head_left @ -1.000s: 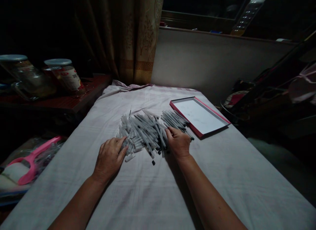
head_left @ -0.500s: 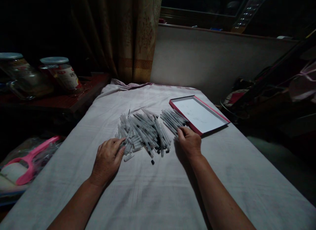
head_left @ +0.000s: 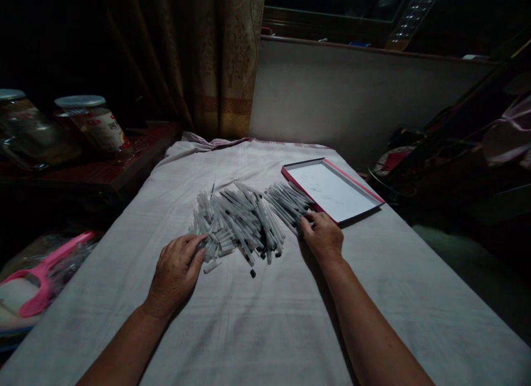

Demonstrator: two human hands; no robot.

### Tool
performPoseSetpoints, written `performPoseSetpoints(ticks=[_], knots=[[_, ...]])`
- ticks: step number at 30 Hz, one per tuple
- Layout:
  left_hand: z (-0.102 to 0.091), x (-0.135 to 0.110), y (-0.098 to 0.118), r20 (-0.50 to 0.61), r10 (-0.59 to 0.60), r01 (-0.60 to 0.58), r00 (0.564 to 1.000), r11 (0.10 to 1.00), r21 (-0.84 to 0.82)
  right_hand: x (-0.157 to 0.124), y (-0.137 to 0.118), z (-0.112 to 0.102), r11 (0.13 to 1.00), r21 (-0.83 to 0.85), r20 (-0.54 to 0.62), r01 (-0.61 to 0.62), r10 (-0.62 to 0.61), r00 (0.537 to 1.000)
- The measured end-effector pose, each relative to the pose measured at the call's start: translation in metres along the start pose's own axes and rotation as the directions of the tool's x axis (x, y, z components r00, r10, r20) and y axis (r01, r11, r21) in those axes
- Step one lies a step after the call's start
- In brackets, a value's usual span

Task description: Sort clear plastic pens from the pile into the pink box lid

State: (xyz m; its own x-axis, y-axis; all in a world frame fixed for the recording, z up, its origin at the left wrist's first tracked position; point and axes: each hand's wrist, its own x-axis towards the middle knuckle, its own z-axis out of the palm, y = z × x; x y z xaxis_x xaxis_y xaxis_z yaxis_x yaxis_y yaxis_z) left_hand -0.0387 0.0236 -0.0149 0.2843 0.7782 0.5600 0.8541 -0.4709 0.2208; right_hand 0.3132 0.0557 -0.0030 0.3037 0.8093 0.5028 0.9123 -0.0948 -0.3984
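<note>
Many clear pens [head_left: 249, 214] with dark ends lie heaped on the sheet, with short clear tubular pieces [head_left: 219, 242] at the heap's near left side. My left hand [head_left: 176, 272] rests at that side, thumb and fingers apart, fingertips touching the short pieces. A neater row of pens [head_left: 286, 203] lies to the right of the heap, beside a shallow red-edged box [head_left: 336, 192] with a white inside. At the row's near right end is my right hand [head_left: 323, 236], its fingers curled against the pen ends; the fingertips are partly hidden.
A white checked sheet [head_left: 249, 330] covers the surface. One small black piece [head_left: 253, 274] lies in front of the heap. Lidded jars [head_left: 93, 123] stand on a dark red table [head_left: 136, 154] at the left. Below is a pink plastic object [head_left: 45, 275]. A curtain [head_left: 232, 71] hangs behind.
The whole view has shifted slightly. My right hand has moved a little to the right along the pen ends; my left hand stays at the short pieces.
</note>
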Motion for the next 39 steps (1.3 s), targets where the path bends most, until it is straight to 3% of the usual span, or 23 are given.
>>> performPoseSetpoints(ticks=[4,8,10,12,16,22,26,29,35,39], knots=[[-0.002,0.001,0.004,-0.023,0.03,-0.03,0.999,0.999,-0.018,-0.006,-0.008,-0.018,0.955,0.295,-0.188,0.043,0.014,0.982],[-0.005,0.002,0.012,-0.041,0.077,-0.078,0.996,0.997,-0.022,-0.029,-0.029,-0.031,0.849,0.528,-0.166,0.019,0.081,0.983],[-0.007,0.002,0.017,-0.044,0.103,-0.104,0.994,0.994,-0.034,-0.043,-0.043,-0.033,0.775,0.63,-0.075,-0.049,0.123,0.99],[-0.007,0.002,0.022,-0.04,0.131,-0.133,0.991,0.989,-0.059,-0.055,-0.057,-0.032,0.635,0.749,0.079,-0.189,0.198,0.977],[-0.006,0.001,0.03,-0.011,0.17,-0.17,0.985,0.982,-0.086,-0.067,-0.08,-0.027,0.354,0.824,0.391,-0.443,0.211,0.896],[-0.008,0.002,0.033,-0.052,0.19,-0.196,0.98,0.971,-0.139,-0.073,-0.09,-0.021,0.161,0.791,0.561,-0.591,0.195,0.804],[-0.014,0.003,0.034,-0.028,0.185,-0.187,0.982,0.961,-0.204,-0.074,-0.085,-0.019,0.129,0.782,0.588,-0.609,0.171,0.791],[-0.016,0.004,0.035,0.021,0.165,-0.157,0.986,0.967,-0.199,-0.072,-0.081,-0.021,0.162,0.779,0.587,-0.605,0.15,0.796],[-0.014,0.003,0.033,0.091,0.186,-0.167,0.978,0.969,-0.184,-0.068,-0.078,-0.028,0.278,0.822,0.493,-0.497,0.088,0.865],[-0.014,0.003,0.033,0.122,0.172,-0.149,0.977,0.972,-0.179,-0.067,-0.078,-0.029,0.277,0.777,0.555,-0.565,0.122,0.823]])
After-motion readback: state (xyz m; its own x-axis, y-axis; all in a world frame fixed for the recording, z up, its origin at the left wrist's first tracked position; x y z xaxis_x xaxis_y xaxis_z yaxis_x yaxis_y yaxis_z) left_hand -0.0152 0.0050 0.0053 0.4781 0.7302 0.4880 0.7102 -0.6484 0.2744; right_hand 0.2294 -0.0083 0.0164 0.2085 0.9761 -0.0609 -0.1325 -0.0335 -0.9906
